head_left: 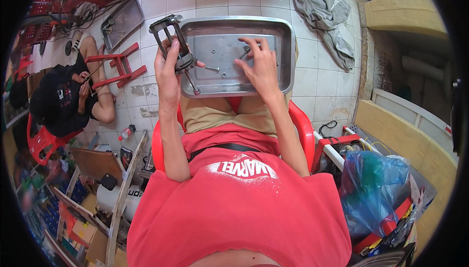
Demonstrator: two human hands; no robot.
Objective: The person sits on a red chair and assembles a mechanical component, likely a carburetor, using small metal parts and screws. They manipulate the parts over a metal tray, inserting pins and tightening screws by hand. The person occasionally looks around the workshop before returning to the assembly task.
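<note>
My left hand (168, 64) is closed around a dark metal frame tool (184, 62), with upright bars, a round collar and a thin rod ending in a reddish tip. The tool is held over the left rim of a rectangular metal tray (237, 92) across my lap. Over the tray's right half, my right hand (263, 69) has its thumb and fingers spread. A bolt (245, 52) shows between thumb and index finger; I cannot tell whether they touch it. Another bolt (212, 69) lies mid-tray, near a nut (223, 75) and a second small nut (213, 51).
A person (63, 93) sits at the left beside a red stool (117, 67). Behind the stool lies another metal tray (122, 23). Grey cloth (325, 15) is on the tiles at far right. A blue plastic bag (372, 189) sits near my right side, wooden boards (124, 189) at my left.
</note>
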